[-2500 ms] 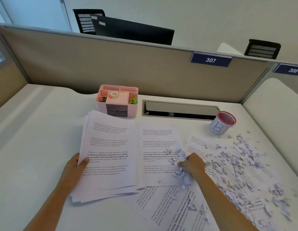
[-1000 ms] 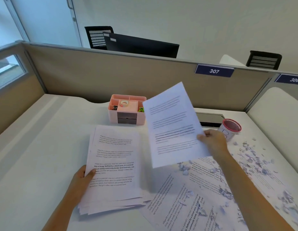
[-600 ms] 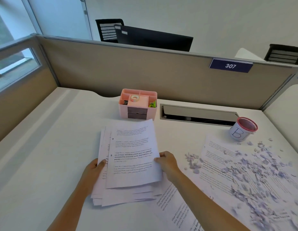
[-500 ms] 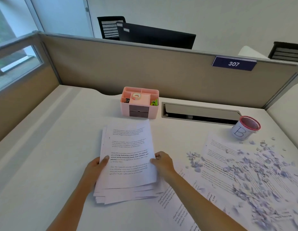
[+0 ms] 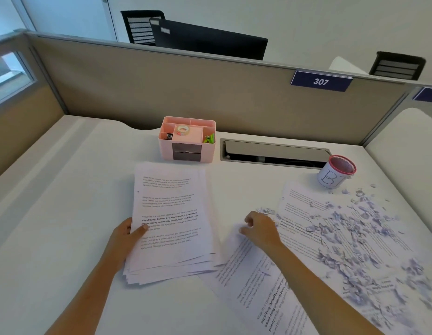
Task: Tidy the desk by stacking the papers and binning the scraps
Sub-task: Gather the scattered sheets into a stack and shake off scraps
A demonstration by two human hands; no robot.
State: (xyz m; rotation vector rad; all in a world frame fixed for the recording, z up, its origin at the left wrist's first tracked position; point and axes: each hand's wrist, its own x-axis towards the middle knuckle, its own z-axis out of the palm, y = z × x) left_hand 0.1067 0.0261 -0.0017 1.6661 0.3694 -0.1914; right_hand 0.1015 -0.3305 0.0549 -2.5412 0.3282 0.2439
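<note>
A stack of printed papers (image 5: 170, 221) lies at the desk's middle, its edges uneven. My left hand (image 5: 124, 236) grips the stack's left edge, thumb on top. My right hand (image 5: 259, 228) rests to the right of the stack, fingers curled at the top corner of a loose printed sheet (image 5: 258, 276) that lies slanted toward me. Another loose sheet (image 5: 304, 218) lies further right, strewn with torn paper scraps (image 5: 360, 240) that spread over the desk's right side. A small white bin with a pink rim (image 5: 336, 174) stands at the back right.
A pink desk organizer (image 5: 187, 142) with tape stands just behind the stack. A cable slot (image 5: 275, 153) opens in the desk beside it. A beige partition (image 5: 210, 93) walls off the back and left.
My right hand laid a lifted sheet on the stack, squared it with the left hand, then moved right to the slanted loose sheet. My left hand stays on the stack.
</note>
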